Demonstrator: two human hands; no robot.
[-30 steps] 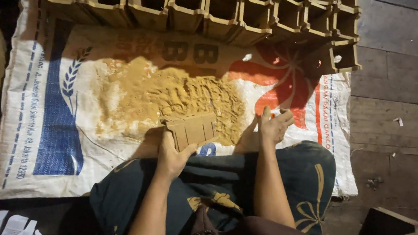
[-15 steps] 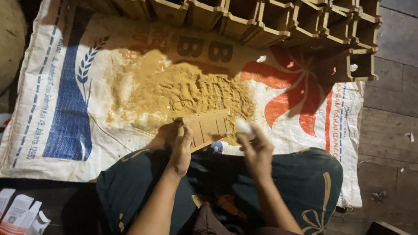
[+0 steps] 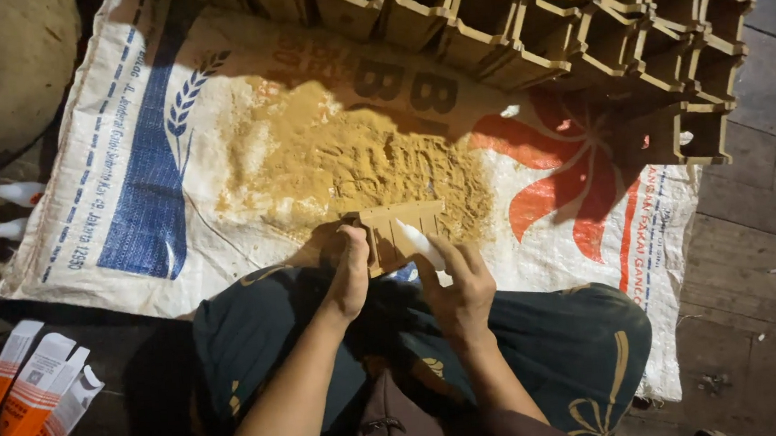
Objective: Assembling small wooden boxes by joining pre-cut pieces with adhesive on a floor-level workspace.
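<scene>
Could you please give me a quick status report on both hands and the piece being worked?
Left hand grips slotted wooden piece over sawdust pile. Right hand holds small white bottle, tip at the piece. Nothing between them.

1 head-worn camera looks steeply down from close above the lap, facing forward over the woven sack to the stacked wooden grid.
</scene>
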